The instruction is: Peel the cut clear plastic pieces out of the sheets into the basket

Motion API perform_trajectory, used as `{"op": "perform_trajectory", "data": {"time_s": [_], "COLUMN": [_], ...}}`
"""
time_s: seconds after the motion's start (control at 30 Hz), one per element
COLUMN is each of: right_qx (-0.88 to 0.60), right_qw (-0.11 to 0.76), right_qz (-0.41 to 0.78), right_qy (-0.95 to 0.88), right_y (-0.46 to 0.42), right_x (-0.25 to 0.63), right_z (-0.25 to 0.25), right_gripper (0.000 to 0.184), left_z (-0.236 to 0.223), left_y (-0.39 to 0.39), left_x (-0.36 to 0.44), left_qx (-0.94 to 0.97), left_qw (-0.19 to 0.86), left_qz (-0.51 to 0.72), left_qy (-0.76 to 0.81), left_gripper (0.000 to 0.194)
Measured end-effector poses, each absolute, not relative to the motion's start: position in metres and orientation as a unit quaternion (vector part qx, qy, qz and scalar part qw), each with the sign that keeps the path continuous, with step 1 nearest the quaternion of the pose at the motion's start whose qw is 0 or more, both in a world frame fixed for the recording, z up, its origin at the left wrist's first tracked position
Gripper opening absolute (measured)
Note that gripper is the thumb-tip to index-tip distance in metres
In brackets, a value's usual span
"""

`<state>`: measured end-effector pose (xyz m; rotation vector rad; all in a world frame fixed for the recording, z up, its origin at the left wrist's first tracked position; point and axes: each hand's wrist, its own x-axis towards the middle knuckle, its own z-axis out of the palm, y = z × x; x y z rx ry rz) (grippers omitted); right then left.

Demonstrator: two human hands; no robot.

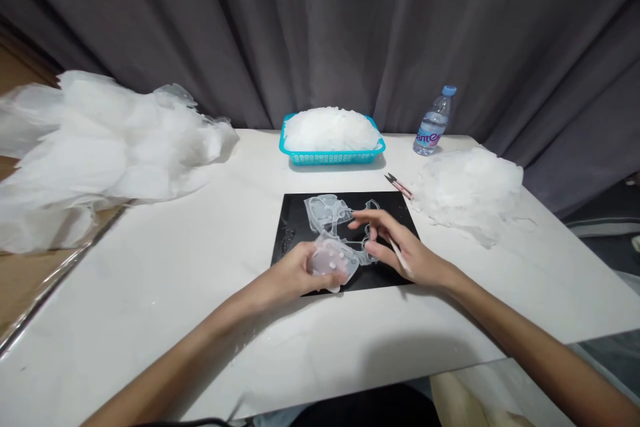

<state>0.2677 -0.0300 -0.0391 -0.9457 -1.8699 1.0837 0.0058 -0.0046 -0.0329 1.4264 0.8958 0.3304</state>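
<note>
Over a black mat [400, 273], my left hand [300, 270] pinches a translucent whitish sheet piece [327, 257] between thumb and fingers; small white bits show on it. My right hand [405, 247] hovers just to the right of it, a slim white stick [400, 257] tucked between thumb and palm. Its index finger stretches out leftward above the mat. Beyond the hands, a clear cut-out sheet [325, 210] with curved openings lies on the mat. Whether the right fingertips touch this sheet I cannot tell.
A turquoise basket [330, 159] heaped with white pieces stands at the back. Pink-handled thread snips [399, 185] lie near a pile of translucent scraps [470, 187] at right. A water bottle [434, 123] stands behind them. A large heap of white sheets [100, 140] fills the left side.
</note>
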Motion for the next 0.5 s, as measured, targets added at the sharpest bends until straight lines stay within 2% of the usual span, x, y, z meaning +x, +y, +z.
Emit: {"op": "perform_trajectory", "data": {"time_s": [0.07, 0.17, 0.23, 0.4, 0.5], "right_qx": [-0.379, -0.408, -0.414, -0.435, -0.41], "right_qw": [0.351, 0.329, 0.322, 0.418, 0.397], "right_qz": [0.435, 0.423, 0.421, 0.345, 0.335], "right_qy": [-0.737, -0.739, -0.74, -0.719, -0.75], "right_y": [-0.031, -0.034, -0.035, -0.033, -0.032], "right_x": [0.262, 0.258, 0.259, 0.263, 0.263], "right_z": [-0.04, -0.038, -0.036, -0.031, -0.03], "right_gripper": [0.041, 0.02, 0.013, 0.015, 0.031], "left_z": [-0.031, -0.024, -0.019, -0.014, -0.017], "left_y": [-0.003, -0.001, -0.002, -0.008, -0.01], "left_x": [0.003, 0.002, 0.003, 0.003, 0.002], "left_qx": [0.65, 0.656, 0.651, 0.676, 0.745], "left_qw": [0.635, 0.629, 0.618, 0.594, 0.528], "left_qz": [0.131, 0.162, 0.208, 0.223, 0.184], "left_qy": [0.396, 0.384, 0.388, 0.374, 0.364], "left_gripper": [0.04, 0.039, 0.038, 0.033, 0.03]}}
